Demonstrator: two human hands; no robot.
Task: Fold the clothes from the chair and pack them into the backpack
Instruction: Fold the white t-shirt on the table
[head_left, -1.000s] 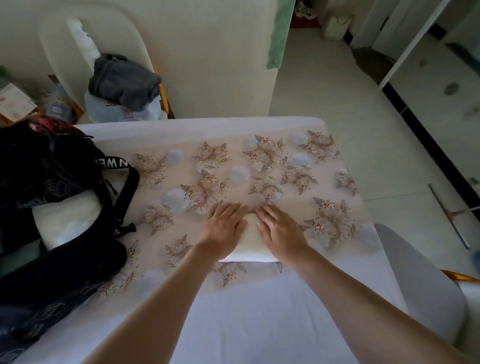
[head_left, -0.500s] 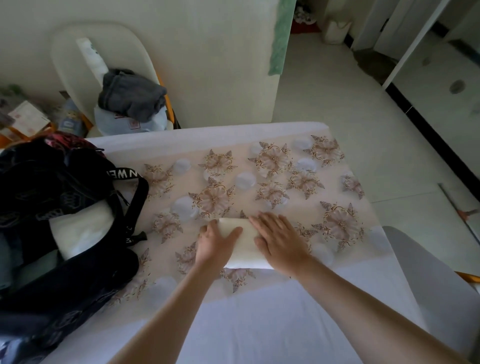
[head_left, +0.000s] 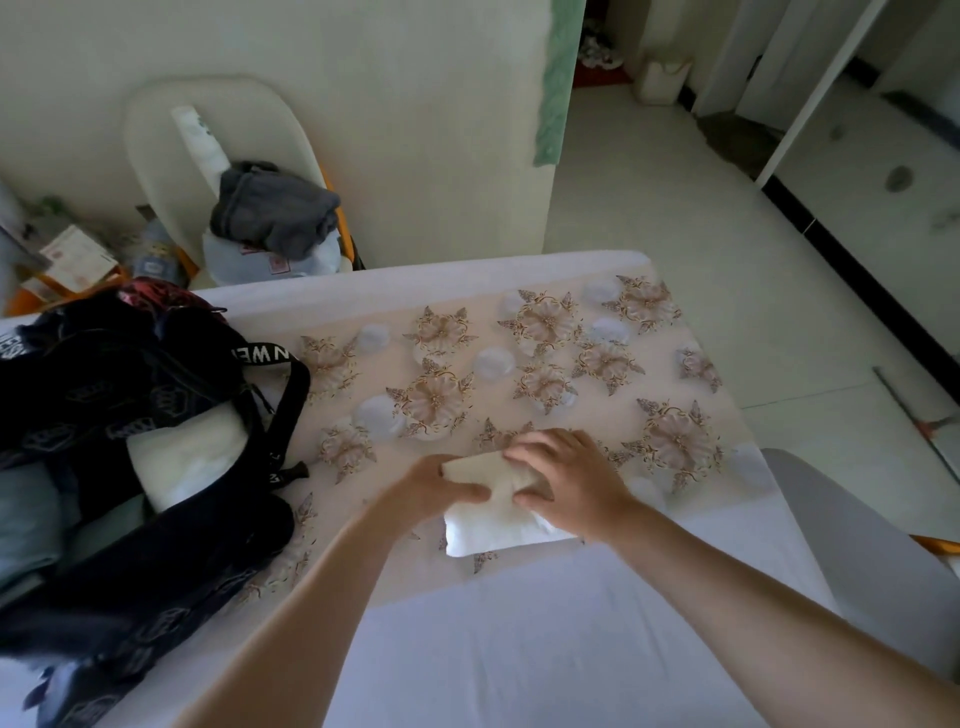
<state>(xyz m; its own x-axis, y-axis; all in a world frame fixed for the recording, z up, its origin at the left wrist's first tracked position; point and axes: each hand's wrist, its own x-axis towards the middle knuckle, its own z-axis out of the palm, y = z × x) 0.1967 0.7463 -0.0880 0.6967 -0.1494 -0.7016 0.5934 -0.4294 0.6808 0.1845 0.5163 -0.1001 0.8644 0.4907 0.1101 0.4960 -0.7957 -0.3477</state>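
Now, with the left hand (head_left: 434, 486) and right hand (head_left: 571, 478) both curled around the folded white garment (head_left: 493, 535) on the floral cloth (head_left: 441, 395), keep its layers pinched together when lifting toward the backpack (head_left: 156, 374) at left.

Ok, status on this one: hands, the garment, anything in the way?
Left hand and right hand both grip white folded garment, far edge raised off table. Open backpack at left, nothing between. Grey clothes on chair.
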